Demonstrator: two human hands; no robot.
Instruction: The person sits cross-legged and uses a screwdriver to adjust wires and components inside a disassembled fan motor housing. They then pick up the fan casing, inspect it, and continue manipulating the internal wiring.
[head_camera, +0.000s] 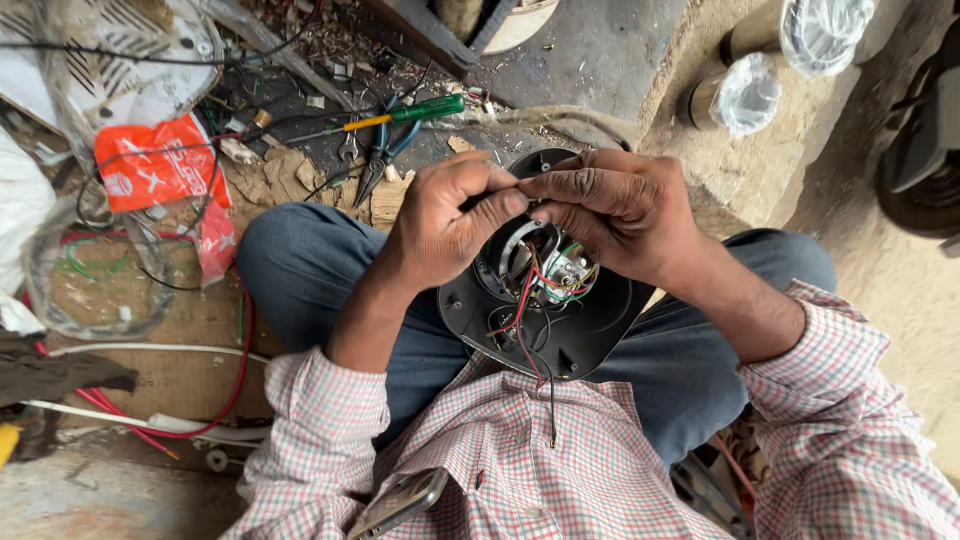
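— Head view first: what sits in the lap?

— A black appliance base (560, 325), round-edged and lying open side up across the blue-trousered thighs (300, 275). It works as a shallow shell: inside are a metal ring, a small white part, and red, green and black wires (525, 300). One dark wire trails out over the checked shirt (540, 460).

— And the hands?

— Both meet above the upper rim of the base. The left hand (450, 225) comes in from the left, wrist bent, thumb and forefinger pressed together on something thin, likely a wire end; too small to tell for sure. The right hand (615, 205) curls in from the right, its fingertips pinched shut against the same spot, touching the left fingers.

— What lies around?

— On the floor beyond the knees, a green-handled screwdriver (415, 112) just beside blue-handled pliers (385, 150). To the left, an orange plastic bag (160, 170), a clear bag (90, 275) with coiled wire in it, and a red cable (235, 385) over cardboard. Upper right, two cylinders (745, 95) capped with clear plastic rest on a ledge. A phone (400, 500) pokes from the shirt pocket.
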